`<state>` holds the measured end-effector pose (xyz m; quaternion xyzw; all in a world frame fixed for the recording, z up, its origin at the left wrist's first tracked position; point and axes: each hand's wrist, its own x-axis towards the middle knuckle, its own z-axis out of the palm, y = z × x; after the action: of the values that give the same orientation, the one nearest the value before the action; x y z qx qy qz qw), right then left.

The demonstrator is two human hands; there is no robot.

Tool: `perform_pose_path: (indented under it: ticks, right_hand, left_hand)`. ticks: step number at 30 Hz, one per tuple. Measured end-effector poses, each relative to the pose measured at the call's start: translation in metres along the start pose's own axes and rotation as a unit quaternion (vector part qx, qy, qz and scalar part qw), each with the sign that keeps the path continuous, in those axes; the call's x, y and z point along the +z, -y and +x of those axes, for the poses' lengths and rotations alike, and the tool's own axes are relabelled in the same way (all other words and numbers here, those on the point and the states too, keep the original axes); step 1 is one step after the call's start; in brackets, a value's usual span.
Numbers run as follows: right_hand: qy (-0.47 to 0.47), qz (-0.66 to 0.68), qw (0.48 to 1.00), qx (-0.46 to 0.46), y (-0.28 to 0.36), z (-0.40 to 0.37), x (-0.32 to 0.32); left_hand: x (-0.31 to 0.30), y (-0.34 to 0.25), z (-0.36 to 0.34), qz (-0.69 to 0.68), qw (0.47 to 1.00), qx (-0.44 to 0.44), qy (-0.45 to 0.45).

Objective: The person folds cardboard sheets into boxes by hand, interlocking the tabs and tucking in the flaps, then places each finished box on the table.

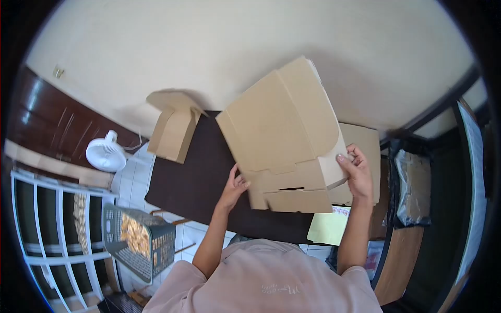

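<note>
Brown cardboard is forming a part-folded box point(274, 117) above the dark worktop point(182, 180). Fingers of the right hand point(360, 175) are gripping its side wall; those of the left hand point(231, 193) are pinching its opposite edge, seemingly lightly, risking a twist or crease.

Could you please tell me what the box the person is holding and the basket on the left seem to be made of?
The box looks like plain brown cardboard with a matte, seemingly uncoated finish, going by its straight creases, cut slot and folded flaps. The basket seems to be moulded grey-green plastic, judging by its stiff rim and regular small openings.
</note>
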<state>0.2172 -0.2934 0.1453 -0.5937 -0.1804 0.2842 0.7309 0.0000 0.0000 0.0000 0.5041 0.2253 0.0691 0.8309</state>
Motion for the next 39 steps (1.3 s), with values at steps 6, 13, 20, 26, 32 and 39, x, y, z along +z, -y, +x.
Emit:
perform_pose_path:
  ticks: [6,13,20,26,32,39]
  right_hand:
    - [-0.155,0.002,0.982,0.111,-0.163,0.004,0.055]
    - [-0.136,-0.458,0.871,0.117,-0.280,-0.058,0.117]
    - [-0.164,-0.572,0.803,0.029,-0.266,-0.089,0.171]
    - [0.015,-0.606,0.795,-0.026,-0.277,-0.096,0.221]
    - [0.017,-0.629,0.765,-0.135,-0.272,-0.086,0.207]
    - [-0.154,-0.626,0.764,-0.028,-0.267,-0.017,0.210]
  left_hand:
    - [-0.085,-0.048,-0.021,0.171,0.970,0.005,-0.175]
    - [-0.160,-0.001,-0.027,0.542,0.770,0.105,-0.318]
    - [-0.155,0.044,-0.072,0.608,0.766,0.200,-0.047]
    - [-0.168,0.022,-0.078,0.619,0.769,0.140,0.071]
    - [-0.182,-0.002,-0.045,0.625,0.743,0.175,0.160]
    - [-0.188,-0.006,0.005,0.521,0.843,0.105,0.086]
